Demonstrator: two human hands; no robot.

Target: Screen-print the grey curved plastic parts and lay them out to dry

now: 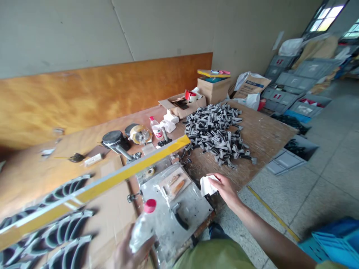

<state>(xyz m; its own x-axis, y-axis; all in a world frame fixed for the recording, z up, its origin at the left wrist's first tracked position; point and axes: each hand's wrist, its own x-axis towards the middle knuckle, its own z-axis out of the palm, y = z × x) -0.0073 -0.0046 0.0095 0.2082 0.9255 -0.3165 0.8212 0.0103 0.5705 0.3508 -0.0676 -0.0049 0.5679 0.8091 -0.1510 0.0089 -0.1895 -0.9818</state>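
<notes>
My left hand (pixel 134 248) is wrapped round a clear plastic bottle (pixel 143 228) with a red cap, tilted over the near left edge of a metal plate. Pinched in the fingers of my right hand (pixel 226 188) is a white cloth or tissue (pixel 208 185), held above the plate's right side. On the metal plate (pixel 193 220) lies one curved black and grey handle-like part (pixel 179 216). Behind that part, a small tray (pixel 175 185) holds a few tools with wooden-looking handles.
A long yellow-and-grey bar (pixel 134 168) crosses above the table. Many black and grey parts (pixel 215 130) are heaped at the right; curved parts (pixel 64 231) stand in rows at the left. Behind are a second bottle (pixel 156 129), a black-lidded tub (pixel 113 139) and an open carton (pixel 185 106).
</notes>
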